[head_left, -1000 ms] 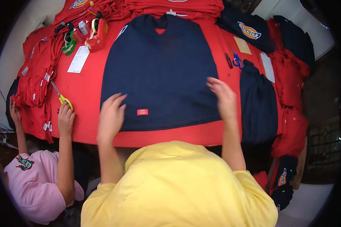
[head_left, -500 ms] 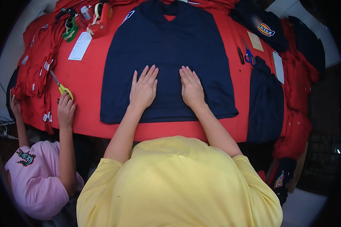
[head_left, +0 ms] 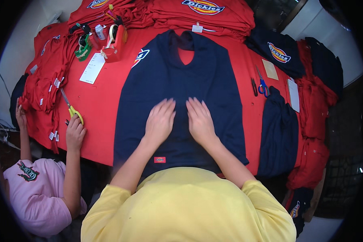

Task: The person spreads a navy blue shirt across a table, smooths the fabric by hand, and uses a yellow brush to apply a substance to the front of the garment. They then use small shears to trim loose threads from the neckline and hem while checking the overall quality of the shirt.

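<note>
A navy blue shirt point(head_left: 181, 72) lies flat on the red table point(head_left: 105, 117), its neck opening at the far side and a small red label near its hem. My left hand point(head_left: 160, 123) and my right hand point(head_left: 199, 121) press palm down on the shirt's middle, side by side with fingers spread. Neither hand holds anything.
A person in a pink shirt point(head_left: 36, 193) sits at my left, one hand by yellow-handled scissors point(head_left: 71, 109). Folded red shirts point(head_left: 197, 12) line the far edge. Blue-handled scissors point(head_left: 263, 85), a folded navy garment point(head_left: 279, 133), a red tape dispenser point(head_left: 115, 42) and a white sheet point(head_left: 92, 67) lie around.
My hands slid from the shirt's outer lower edges to its centre, then slightly farther up. The shirt now lies smoother. The person's hand at left stayed beside the scissors.
</note>
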{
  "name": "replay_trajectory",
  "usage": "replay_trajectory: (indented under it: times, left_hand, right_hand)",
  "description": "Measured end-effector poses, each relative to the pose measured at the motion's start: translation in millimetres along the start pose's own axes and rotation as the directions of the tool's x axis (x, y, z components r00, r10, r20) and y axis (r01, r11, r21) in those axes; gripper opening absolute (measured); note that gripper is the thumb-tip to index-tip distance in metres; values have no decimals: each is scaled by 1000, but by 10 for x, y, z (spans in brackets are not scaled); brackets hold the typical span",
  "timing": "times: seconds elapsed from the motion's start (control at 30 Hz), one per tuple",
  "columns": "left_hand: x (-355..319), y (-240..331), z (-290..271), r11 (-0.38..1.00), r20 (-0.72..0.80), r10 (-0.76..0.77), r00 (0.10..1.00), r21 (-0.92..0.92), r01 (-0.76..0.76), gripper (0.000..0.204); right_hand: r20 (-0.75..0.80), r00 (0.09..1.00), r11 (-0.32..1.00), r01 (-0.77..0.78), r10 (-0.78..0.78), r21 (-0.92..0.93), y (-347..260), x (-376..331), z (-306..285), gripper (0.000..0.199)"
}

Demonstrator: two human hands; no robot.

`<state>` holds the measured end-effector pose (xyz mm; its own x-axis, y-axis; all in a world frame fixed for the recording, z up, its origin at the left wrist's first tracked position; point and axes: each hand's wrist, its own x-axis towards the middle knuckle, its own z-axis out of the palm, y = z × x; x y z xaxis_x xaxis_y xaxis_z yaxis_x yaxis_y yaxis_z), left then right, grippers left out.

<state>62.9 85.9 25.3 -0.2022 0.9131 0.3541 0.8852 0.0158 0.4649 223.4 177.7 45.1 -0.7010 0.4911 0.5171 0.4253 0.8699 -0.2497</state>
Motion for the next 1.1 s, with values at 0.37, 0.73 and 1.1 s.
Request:
replay_trajectory:
  times: [0.37, 0.73, 1.1]
  left_hand:
    - [735, -425, 113, 976, -25, -111, 994, 187, 114, 42]
    - [1277, -509, 526, 967, -29, -63, 998, 247, 68, 51]
    - [1707, -621, 394, 991, -109, -20, 994, 128, 33, 40]
  right_hand:
    - [174, 971, 986, -168, 165, -2, 618, 597, 477, 34]
    - [12, 996, 996, -90, 91, -22, 965, 988, 885, 40]
    - [-267, 852, 842, -305, 450, 444, 1397, 1110, 380, 26]
